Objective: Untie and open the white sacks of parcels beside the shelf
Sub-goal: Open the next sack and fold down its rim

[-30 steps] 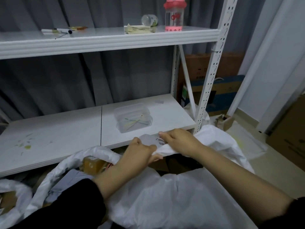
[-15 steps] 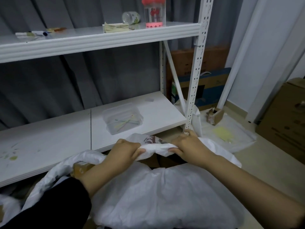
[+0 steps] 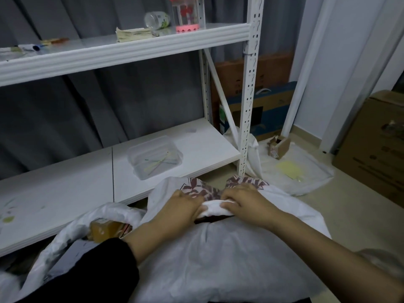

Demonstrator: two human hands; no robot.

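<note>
Dim, cool, bluish light here; the wall on my right is the brightest patch; the grey curtain sinks into murk; soft shadow pools under the lower shelf board; my sleeve reads as a black blot; the white sack looks dull grey; the wide lens bows the upper shelf edge and tilts the post; corners go soft.

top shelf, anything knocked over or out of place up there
Yes: a small clear bottle lies tipped on its side on the top shelf, between a stack of papers and an upright pink-based container. Nothing looks spilled from it.
</note>
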